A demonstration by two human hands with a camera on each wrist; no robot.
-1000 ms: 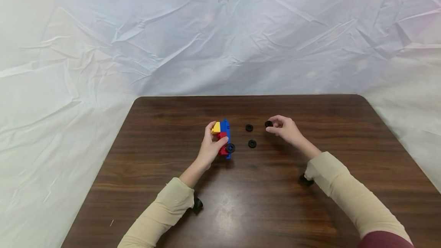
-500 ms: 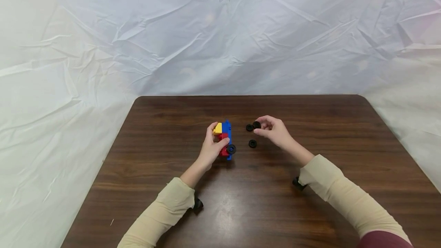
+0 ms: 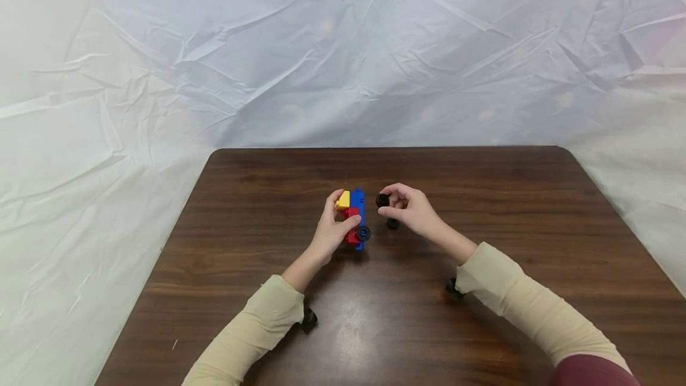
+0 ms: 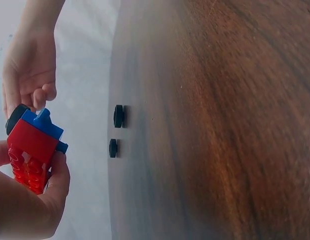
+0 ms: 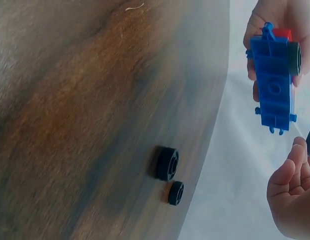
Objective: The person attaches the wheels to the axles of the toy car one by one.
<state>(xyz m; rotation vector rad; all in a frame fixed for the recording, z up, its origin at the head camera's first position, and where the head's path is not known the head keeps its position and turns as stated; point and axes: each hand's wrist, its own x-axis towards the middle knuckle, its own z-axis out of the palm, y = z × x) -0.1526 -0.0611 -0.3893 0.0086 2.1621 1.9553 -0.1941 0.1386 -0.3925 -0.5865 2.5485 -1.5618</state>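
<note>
My left hand [image 3: 328,234] grips a toy brick car [image 3: 355,212] with a blue base, red bricks and a yellow brick. A black wheel [image 3: 363,233] sits on one of the car's side pegs. In the right wrist view the blue underside [image 5: 275,87] faces the camera, and its other visible side pegs are bare. Just right of the car, my right hand [image 3: 411,212] pinches a loose black wheel [image 3: 382,200], apart from the car. On the table lie two more wheels, a larger one [image 5: 167,163] and a smaller one [image 5: 176,193]; the head view shows only one [image 3: 393,224].
The brown wooden table [image 3: 257,195] ends at a far edge before a pale wrinkled cloth [image 3: 364,76] that hangs behind and at the sides. A black wrist camera [image 3: 309,318] sits under the left sleeve, another camera [image 3: 454,288] under the right.
My right hand has moved left with the pinched wheel, nearer the car and over the wheels on the table. The left hand and car have shifted slightly right.
</note>
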